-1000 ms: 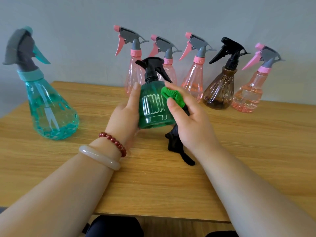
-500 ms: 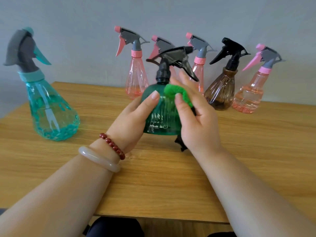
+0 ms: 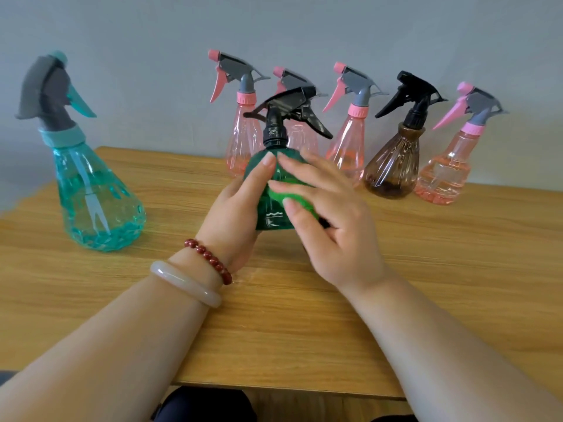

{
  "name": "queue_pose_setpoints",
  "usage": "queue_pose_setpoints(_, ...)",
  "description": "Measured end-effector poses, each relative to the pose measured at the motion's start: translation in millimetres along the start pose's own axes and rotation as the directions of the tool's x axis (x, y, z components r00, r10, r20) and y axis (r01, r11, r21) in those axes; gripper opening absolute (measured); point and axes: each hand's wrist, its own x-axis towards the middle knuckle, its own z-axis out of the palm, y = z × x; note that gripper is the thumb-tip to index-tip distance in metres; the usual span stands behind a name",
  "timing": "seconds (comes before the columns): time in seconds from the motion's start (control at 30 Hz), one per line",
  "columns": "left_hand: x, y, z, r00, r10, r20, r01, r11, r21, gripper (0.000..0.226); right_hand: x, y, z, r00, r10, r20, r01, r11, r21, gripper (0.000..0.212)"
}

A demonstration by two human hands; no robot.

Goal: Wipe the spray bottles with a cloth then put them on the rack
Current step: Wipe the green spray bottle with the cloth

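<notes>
A dark green spray bottle [image 3: 275, 217] with a black trigger head [image 3: 289, 108] stands upright at the table's middle. My left hand [image 3: 234, 208] grips its left side, fingertips up near the neck. My right hand [image 3: 335, 233] lies over the bottle's right side and holds a bright green cloth [image 3: 281, 194] against it between thumb and fingers. Most of the cloth is hidden under that hand.
A large teal spray bottle [image 3: 91, 193] stands at the left. Along the wall stand pink bottles [image 3: 243, 138] [image 3: 350, 147] [image 3: 447, 175], another pink one behind the green bottle, and a brown bottle [image 3: 393, 166]. The wooden table [image 3: 274, 330] ends close to my body.
The green bottle has been turned, its trigger now pointing right. My right hand slid lower over the bottle's side with the cloth and its fingers spread. The black object behind it is now hidden.
</notes>
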Motion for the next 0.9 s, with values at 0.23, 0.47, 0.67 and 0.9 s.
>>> queue_pose_setpoints(0.23, -2, 2, -3, 0.998, -0.014, 0.059, 0.006, 0.990, 0.139, 0.036, -1, 4, -1, 0.997, -0.006, -0.079, 0.001, 0.998, -0.063, 0.029)
queue_pose_setpoints(0.47, -3, 2, 1, 0.989, -0.075, 0.126, 0.061, 0.992, 0.108, 0.049, 3, 7, -8, 0.984, 0.117, -0.137, -0.124, 0.991, -0.045, 0.029)
queue_pose_setpoints(0.67, -1, -3, 0, 0.979, -0.055, 0.198, 0.009, 0.973, 0.229, 0.063, 5, 7, -15, 0.960, 0.128, -0.250, -0.171, 0.973, -0.157, 0.028)
queue_pose_setpoints(0.9, -2, -3, -1, 0.982, 0.028, 0.185, -0.069, 0.974, 0.216, 0.063, 4, 6, -11, 0.964, 0.125, -0.235, -0.153, 0.983, -0.103, 0.026)
